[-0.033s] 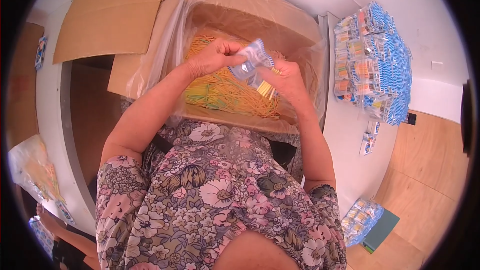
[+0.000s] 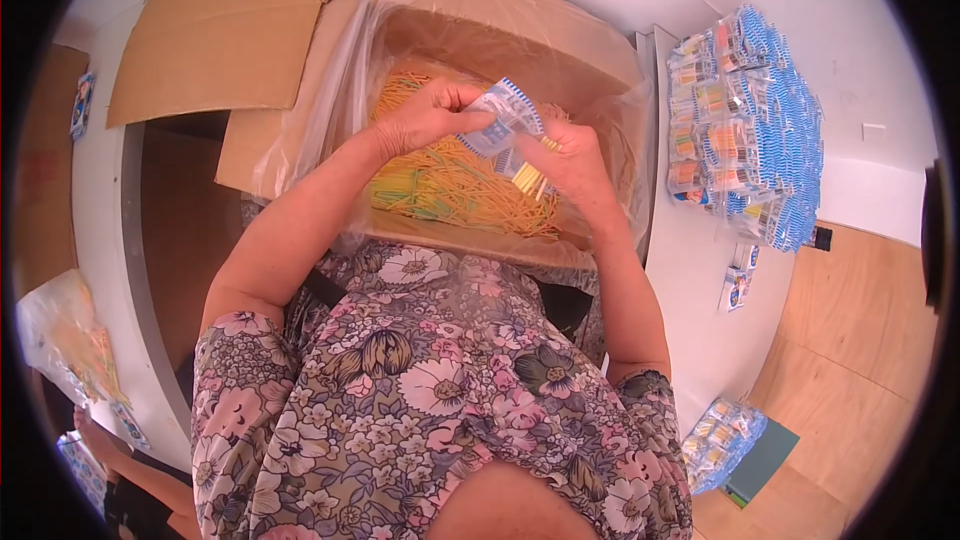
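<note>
Both my hands are over an open cardboard box [image 2: 470,225] lined with clear plastic. Between thumb and fingers, my left hand [image 2: 432,118] pinches a small clear plastic packet [image 2: 503,120] with blue striped edges. My right hand [image 2: 574,162] is closed on a small bunch of thin yellow sticks [image 2: 530,180], their ends poking out below the fingers. The packet's right side meets my right thumb; whether the sticks are partly inside it I cannot tell. Beneath my hands lies a loose heap of thin orange, yellow and green sticks [image 2: 440,185] in the box.
Many filled packets [image 2: 745,130] with blue edges are stacked on the white table [image 2: 690,280] at right. A bundle of packets [image 2: 722,445] sits lower right. A cardboard flap [image 2: 225,30] stands at upper left. Another person's arm [image 2: 125,460] shows at lower left beside a plastic bag [image 2: 65,325].
The packet has turned slightly in my left hand and shows more of its flat face. Both hands stay in nearly the same place.
</note>
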### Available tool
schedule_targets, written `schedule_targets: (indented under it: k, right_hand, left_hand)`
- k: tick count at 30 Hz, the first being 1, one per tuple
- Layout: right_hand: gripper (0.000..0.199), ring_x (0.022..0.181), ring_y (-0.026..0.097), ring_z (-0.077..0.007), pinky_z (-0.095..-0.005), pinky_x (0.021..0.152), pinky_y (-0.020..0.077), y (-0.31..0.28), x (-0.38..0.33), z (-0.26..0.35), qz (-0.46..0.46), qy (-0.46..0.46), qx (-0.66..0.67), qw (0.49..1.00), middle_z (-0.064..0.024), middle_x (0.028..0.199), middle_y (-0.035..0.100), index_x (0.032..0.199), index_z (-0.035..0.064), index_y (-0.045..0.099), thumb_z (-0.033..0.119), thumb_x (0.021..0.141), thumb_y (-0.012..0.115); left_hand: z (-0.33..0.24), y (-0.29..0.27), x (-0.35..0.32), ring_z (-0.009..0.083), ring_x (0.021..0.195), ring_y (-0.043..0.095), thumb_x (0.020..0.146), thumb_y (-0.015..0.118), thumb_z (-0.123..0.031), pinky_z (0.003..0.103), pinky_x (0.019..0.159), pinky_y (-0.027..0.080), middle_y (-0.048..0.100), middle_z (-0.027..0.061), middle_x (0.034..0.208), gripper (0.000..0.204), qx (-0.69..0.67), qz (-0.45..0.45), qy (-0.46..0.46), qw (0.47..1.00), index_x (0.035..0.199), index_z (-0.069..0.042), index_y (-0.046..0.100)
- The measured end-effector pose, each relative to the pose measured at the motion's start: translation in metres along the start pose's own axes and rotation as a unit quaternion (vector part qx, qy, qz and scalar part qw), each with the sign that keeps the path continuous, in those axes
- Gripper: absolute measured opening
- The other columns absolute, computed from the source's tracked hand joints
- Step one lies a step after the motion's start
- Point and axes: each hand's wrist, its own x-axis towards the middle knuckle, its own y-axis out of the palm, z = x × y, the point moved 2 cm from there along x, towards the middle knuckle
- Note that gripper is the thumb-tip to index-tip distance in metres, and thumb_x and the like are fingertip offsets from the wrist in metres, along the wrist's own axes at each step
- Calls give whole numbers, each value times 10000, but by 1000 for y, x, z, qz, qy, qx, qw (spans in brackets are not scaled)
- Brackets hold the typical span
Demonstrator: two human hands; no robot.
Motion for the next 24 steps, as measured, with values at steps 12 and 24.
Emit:
schedule_targets:
  k: [12, 24]
  right_hand:
    - [216, 525, 534, -165, -296, 527, 438, 22, -37, -61, 67, -111, -343, 931, -111, 584, 539, 731, 15, 590, 213, 806, 637]
    - [215, 402, 444, -22, -188, 327, 272, -16, 15, 43, -23, 68, 238, 969, 42, 547, 507, 665, 88, 550, 164, 840, 650]
  left_hand:
    - [9, -15, -1, 62, 752, 593, 802, 659, -20, 227, 735, 481, 673, 14, 802, 93, 50, -65, 30, 996, 885, 3, 692]
    - [1, -12, 0, 89, 805, 554, 730, 690, 25, 240, 758, 448, 611, 27, 858, 58, 96, -22, 99, 990, 782, 15, 665]
